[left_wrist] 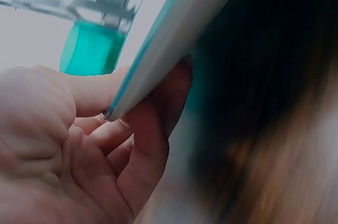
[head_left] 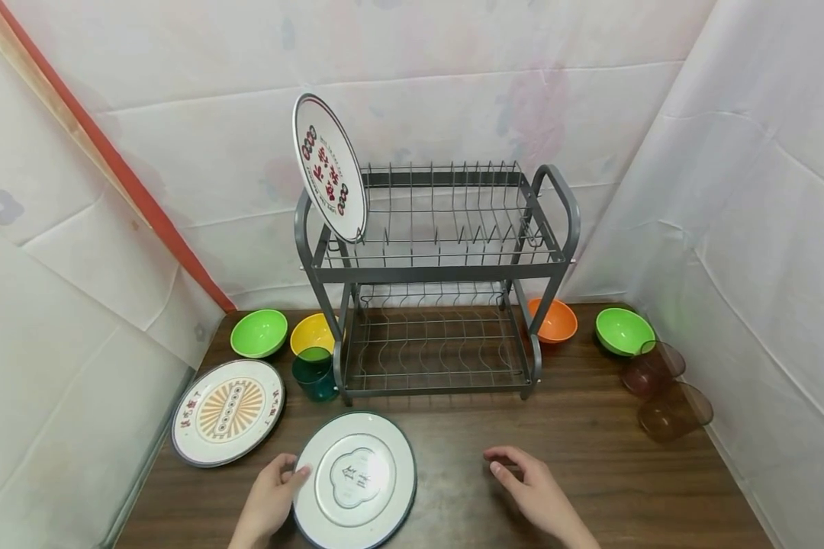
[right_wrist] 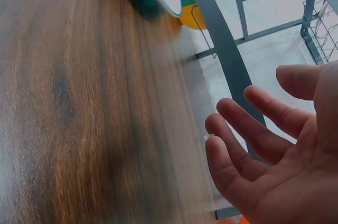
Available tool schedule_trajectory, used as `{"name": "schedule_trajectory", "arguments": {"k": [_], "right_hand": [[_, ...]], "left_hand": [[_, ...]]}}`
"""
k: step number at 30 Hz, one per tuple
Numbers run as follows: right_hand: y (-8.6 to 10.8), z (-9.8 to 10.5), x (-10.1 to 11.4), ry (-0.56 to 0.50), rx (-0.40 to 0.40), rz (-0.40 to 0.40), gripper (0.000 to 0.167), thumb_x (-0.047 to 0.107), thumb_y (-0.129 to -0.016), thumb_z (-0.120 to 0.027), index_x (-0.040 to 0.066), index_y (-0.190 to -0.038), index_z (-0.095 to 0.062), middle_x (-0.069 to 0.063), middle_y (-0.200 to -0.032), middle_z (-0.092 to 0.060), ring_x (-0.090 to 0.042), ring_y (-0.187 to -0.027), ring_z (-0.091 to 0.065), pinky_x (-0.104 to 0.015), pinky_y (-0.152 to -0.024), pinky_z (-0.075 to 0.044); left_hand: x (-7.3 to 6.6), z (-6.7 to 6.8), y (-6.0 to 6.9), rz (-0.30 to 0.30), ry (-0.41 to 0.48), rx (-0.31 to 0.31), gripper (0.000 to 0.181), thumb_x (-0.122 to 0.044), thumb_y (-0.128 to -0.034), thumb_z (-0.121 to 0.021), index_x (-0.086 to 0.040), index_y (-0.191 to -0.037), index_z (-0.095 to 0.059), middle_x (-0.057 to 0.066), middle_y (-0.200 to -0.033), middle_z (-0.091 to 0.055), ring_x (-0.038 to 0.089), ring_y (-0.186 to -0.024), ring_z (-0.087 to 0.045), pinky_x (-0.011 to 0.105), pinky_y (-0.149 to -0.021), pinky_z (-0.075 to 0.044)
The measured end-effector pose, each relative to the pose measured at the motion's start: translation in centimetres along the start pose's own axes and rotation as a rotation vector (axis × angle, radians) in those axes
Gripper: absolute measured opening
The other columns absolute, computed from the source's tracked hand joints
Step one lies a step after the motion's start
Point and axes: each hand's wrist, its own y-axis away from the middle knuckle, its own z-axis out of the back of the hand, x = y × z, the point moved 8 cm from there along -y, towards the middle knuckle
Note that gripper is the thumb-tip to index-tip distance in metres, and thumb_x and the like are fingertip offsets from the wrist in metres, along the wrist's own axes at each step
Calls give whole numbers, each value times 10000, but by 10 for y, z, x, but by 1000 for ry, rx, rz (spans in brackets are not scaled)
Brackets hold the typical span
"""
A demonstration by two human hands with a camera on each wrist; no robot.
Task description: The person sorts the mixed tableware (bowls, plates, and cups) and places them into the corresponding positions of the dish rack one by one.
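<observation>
My left hand (head_left: 271,492) pinches the left rim of a white plate (head_left: 354,526), thumb on the face toward me and fingers behind it. The plate's underside, with a printed maker's mark, faces up in the head view. Seen from the left wrist, the plate (left_wrist: 169,34) slants upward, its edge between thumb and curled fingers. To the right of the plate, my right hand (head_left: 532,488) hovers over the table with loosely bent fingers and holds nothing. Its palm and fingers (right_wrist: 253,134) show up close in the right wrist view.
A dark two-tier dish rack (head_left: 439,272) stands at the back, a patterned plate (head_left: 329,168) upright at its top left. Another plate (head_left: 228,412) lies left. Around stand green (head_left: 259,333), yellow (head_left: 312,334) and orange bowls (head_left: 555,320), a teal cup (head_left: 314,374) and brownish cups (head_left: 674,412).
</observation>
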Motion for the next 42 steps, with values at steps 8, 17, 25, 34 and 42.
{"name": "schedule_trajectory", "arguments": {"k": [8,17,25,34,42], "right_hand": [[-3,-5,3,-11,6,-26,320,310,-1010,-592,82,-1226,-654,11,-1182,-675,-219,-1116,-608,-340,-887,-505],[-8,-9,7,-66,-5,-61,402,332,-1015,-577,17,-1261,-626,-68,-1179,-667,-259,-1110,-606,-510,-961,-472],[-10,-8,1,-104,-31,-137,521,326,-998,-607,-70,-1330,-547,-158,-1186,-661,-300,-1100,-631,-415,-915,-517],[-11,-8,2,-173,-22,-121,543,224,-980,-643,-123,-1360,-472,-240,-1211,-654,-248,-1014,-681,-325,-841,-546],[-11,-9,-1,-241,-50,-178,511,85,-965,-647,-98,-1395,-440,-270,-1282,-606,-302,-1089,-658,-314,-833,-549]], "left_hand": [[-40,-40,1,-82,89,98,323,-173,-1002,-595,56,-1218,-524,84,-746,-663,219,-651,-625,318,-590,-478],[-76,-75,8,-117,163,151,361,-226,-997,-619,38,-1222,-518,81,-768,-659,216,-656,-626,317,-607,-480],[-87,-87,14,-178,238,217,335,-162,-988,-625,59,-1201,-491,109,-835,-699,226,-705,-664,318,-642,-506],[-90,-95,17,-201,276,272,353,-136,-961,-661,57,-1192,-476,130,-917,-714,219,-740,-681,311,-644,-522],[-92,-99,19,-193,286,312,408,-132,-946,-676,51,-1242,-464,127,-984,-708,209,-766,-675,314,-642,-517]]}}
